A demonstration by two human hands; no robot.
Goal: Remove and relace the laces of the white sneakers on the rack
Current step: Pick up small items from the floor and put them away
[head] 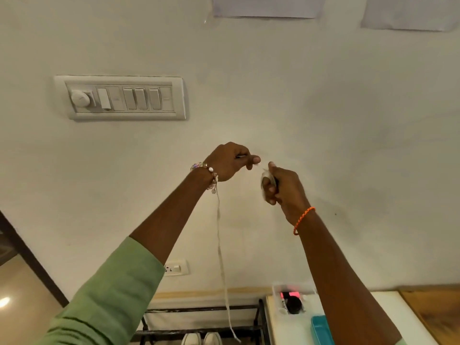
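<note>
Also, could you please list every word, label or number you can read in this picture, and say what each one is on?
None can be read.
Two paper sheets on the wall, one and another: print too faint and cut off.
Switch panel: small marks, too blurred.
Wall socket: no legible text.

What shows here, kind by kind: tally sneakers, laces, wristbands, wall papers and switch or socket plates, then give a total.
Sneakers: 2
Laces: 1
Wristbands: 2
Wall papers: 2
Wall plates: 2
Total: 9
</note>
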